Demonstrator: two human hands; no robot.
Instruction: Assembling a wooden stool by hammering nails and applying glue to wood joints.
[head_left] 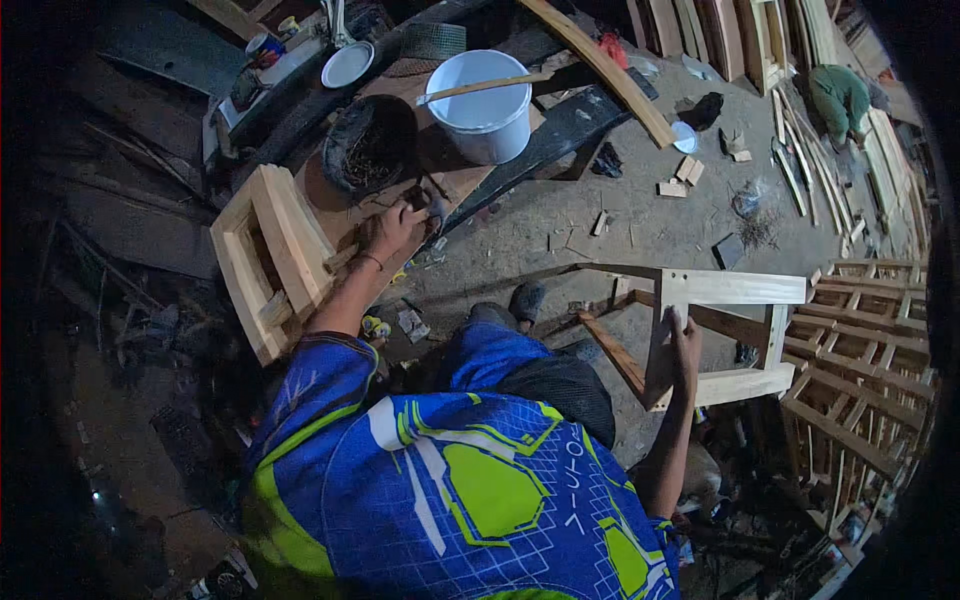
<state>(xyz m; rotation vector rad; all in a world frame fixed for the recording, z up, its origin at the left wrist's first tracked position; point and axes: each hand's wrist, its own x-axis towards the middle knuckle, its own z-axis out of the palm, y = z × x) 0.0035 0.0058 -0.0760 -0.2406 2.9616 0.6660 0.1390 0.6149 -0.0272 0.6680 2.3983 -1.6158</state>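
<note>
On the left, my left hand (pixel 393 235) is closed, fingers curled round a dark hammer-like tool (pixel 434 206) at the bench edge; its exact shape is partly hidden. Just beyond it stands a dark bucket (pixel 368 150) with small brown pieces inside, likely nails. My right hand (pixel 686 345) grips the near upright of a pale wooden frame (pixel 735 288), which is held tilted at my right side. Close to my left forearm, a second pale wooden frame (pixel 290 235) rests on the bench.
A white bucket (pixel 485 115) with a wooden stick (pixel 485 87) across its rim stands on the bench (pixel 465 190). Slatted wooden frames (pixel 860 350) are stacked at the right. Wood offcuts (pixel 680 180) litter the floor. Another person (pixel 840 100) bends at the far right.
</note>
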